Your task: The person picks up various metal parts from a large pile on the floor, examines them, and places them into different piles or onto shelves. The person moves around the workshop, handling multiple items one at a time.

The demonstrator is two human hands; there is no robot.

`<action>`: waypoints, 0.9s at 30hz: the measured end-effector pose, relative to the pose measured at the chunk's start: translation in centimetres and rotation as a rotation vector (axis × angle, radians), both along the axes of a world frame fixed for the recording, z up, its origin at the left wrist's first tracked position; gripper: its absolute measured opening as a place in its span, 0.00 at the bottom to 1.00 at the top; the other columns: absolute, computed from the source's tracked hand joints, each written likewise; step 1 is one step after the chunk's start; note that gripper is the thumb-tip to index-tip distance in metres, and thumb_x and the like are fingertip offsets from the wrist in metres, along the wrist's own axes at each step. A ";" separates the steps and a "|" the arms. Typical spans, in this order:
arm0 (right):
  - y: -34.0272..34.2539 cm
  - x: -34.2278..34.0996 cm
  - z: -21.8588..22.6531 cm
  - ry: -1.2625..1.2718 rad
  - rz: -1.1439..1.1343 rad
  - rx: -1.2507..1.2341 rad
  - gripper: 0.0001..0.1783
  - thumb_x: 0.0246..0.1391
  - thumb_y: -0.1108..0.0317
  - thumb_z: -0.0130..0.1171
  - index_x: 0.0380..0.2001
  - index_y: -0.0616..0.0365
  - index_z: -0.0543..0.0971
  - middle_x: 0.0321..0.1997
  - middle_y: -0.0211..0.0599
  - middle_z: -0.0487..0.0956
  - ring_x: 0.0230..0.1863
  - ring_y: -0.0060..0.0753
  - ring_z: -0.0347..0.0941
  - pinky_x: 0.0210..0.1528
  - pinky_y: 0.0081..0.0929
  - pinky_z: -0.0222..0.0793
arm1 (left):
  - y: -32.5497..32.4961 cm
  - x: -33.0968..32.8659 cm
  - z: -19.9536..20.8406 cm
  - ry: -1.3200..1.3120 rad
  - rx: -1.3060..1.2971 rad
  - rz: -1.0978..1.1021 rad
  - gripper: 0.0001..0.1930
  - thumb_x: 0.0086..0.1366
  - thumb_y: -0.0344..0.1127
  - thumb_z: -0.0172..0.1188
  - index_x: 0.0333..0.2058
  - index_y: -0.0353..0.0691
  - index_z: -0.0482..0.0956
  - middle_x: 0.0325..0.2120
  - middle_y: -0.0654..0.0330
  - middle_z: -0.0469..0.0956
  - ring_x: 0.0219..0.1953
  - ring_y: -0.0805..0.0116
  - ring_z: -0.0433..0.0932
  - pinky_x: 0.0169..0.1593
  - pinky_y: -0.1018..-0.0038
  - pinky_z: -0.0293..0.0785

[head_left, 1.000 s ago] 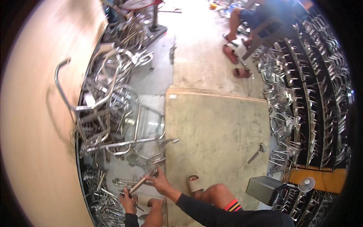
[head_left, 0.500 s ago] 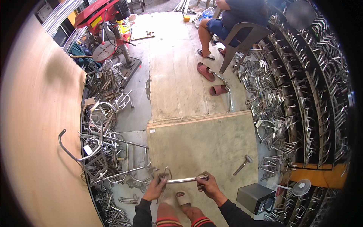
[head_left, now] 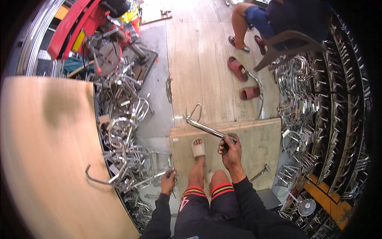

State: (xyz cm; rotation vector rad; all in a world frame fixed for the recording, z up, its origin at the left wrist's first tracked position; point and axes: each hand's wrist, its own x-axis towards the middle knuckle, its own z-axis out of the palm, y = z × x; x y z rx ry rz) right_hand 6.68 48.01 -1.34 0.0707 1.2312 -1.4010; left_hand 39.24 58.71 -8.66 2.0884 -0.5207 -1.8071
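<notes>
My right hand (head_left: 231, 152) is closed around one end of a shiny bent metal tube (head_left: 205, 128). The tube slants up and to the left, and its far end carries a narrow wire loop and a small bent tip. It is held over the wooden boards, clear of them. Lower left, my left hand (head_left: 168, 182) is off the tube, its fingers curled beside the metal frames. A thin dark piece shows under those fingers, too small to name. A hammer (head_left: 260, 173) lies on the nearer board (head_left: 223, 175), to the right of my legs.
Heaped metal parts (head_left: 127, 135) lie at left beside a wooden panel (head_left: 47, 151). A red drill press (head_left: 107, 51) stands beyond. Racks of metal pieces (head_left: 318, 115) line the right. Ahead, a person sits on a plastic chair (head_left: 290, 42) near red slippers (head_left: 249, 93). A small fan (head_left: 306, 207) is lower right.
My left hand has let go of the tube and is apart from it. My right hand has lifted the tube forward and tilted its looped end away. My foot has stepped onto the board; the view has shifted.
</notes>
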 end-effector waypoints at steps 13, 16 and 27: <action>-43.9 -12.1 0.4 0.189 0.072 -0.200 0.11 0.73 0.60 0.53 0.49 0.54 0.71 0.35 0.35 0.79 0.32 0.29 0.78 0.34 0.30 0.78 | -38.2 -8.0 -0.9 -0.332 -0.287 -0.442 0.15 0.69 0.39 0.64 0.47 0.34 0.83 0.31 0.59 0.83 0.28 0.70 0.79 0.34 0.72 0.76; -52.3 -14.3 1.1 0.374 0.137 -0.245 0.11 0.72 0.60 0.55 0.49 0.55 0.72 0.34 0.35 0.80 0.32 0.26 0.78 0.34 0.27 0.77 | -49.1 -13.1 -0.8 -0.134 -0.199 -0.217 0.14 0.69 0.39 0.65 0.45 0.34 0.84 0.36 0.57 0.86 0.36 0.68 0.81 0.43 0.71 0.77; -82.1 -20.1 4.1 0.154 0.024 -0.209 0.12 0.72 0.58 0.55 0.41 0.56 0.75 0.25 0.30 0.75 0.22 0.21 0.69 0.24 0.21 0.64 | -82.9 -22.4 8.1 0.234 -0.226 -0.114 0.13 0.71 0.37 0.64 0.47 0.35 0.81 0.24 0.70 0.73 0.20 0.84 0.64 0.22 0.81 0.58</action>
